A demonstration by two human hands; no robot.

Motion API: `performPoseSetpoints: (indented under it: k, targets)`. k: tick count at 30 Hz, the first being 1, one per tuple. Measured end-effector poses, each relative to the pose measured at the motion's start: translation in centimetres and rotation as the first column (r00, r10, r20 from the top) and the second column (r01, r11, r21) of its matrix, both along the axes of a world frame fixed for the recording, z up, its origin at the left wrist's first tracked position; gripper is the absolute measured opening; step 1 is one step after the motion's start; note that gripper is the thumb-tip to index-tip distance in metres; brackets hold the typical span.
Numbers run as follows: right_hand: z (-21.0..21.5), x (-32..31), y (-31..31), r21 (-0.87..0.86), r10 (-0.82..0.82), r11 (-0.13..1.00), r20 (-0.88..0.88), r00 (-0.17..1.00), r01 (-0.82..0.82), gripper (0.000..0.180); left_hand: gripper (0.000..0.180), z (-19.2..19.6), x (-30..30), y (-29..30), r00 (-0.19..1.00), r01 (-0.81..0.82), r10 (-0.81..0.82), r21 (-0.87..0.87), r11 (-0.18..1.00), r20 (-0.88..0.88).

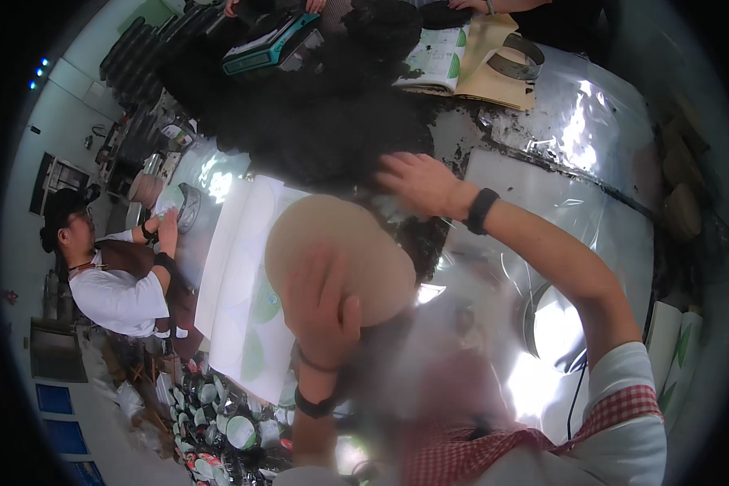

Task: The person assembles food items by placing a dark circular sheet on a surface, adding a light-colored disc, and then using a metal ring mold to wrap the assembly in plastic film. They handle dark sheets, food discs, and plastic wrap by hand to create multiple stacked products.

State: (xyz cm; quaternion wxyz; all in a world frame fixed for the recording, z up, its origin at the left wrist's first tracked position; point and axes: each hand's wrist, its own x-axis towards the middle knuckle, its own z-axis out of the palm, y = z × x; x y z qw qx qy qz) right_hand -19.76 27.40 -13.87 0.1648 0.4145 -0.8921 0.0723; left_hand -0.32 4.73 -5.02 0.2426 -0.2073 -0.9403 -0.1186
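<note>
Head view: beige rounded piece (370,255) lies beneath left fingers (332,279) (blurred).

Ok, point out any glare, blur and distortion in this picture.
Head view: glare whitens patches of the shiny sheeting; head view: the left hand and right hand are blurred, haze veils the checked cloth; head view: lines bend toward the dark rim.

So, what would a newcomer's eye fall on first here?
Probably the big dark heap across the upper middle, with the right hand at its near right edge. Next comes the smooth tan rounded piece in the centre, the blurred left hand lying over its lower part. At the left, a co-worker in a dark cap and white top stands out.
</note>
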Motion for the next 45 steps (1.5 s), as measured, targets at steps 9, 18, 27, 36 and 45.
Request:
performPoseSetpoints:
  k: [9, 18, 27, 36, 45]
  targets:
    - [-10.1, -7.8, -15.6, -0.016, -0.489, 0.872, -0.079, 0.869, 0.489, 0.071, 0.052, -0.4, 0.3, -0.7, 0.986, -0.166, 0.167, 0.021, 0.986, -0.006]
    - [-9.5, -9.3, -15.7, -0.069, -0.496, 0.867, -0.211, 0.842, 0.493, 0.058, 0.052, -1.0, 1.1, -1.1, 0.987, -0.159, 0.159, 0.025, 0.987, -0.012]
    - [-1.9, -7.7, -10.0, -0.16, -0.378, 0.925, -0.509, 0.774, 0.346, 0.044, 0.044, -0.4, 1.4, -1.0, 0.991, -0.117, 0.123, 0.093, 0.989, -0.055]
    - [7.2, 7.2, 11.0, -0.015, -0.45, 0.831, -0.603, 0.658, 0.556, 0.051, 0.045, -2.6, 0.5, -0.1, 0.976, 0.042, -0.033, 0.037, 0.998, -0.213]
    - [3.3, 30.2, 39.6, 0.154, -0.734, 0.489, -0.46, 0.5, 0.859, 0.061, 0.052, -0.7, 1.6, -0.8, 0.987, 0.038, -0.065, -0.181, 0.983, -0.145]
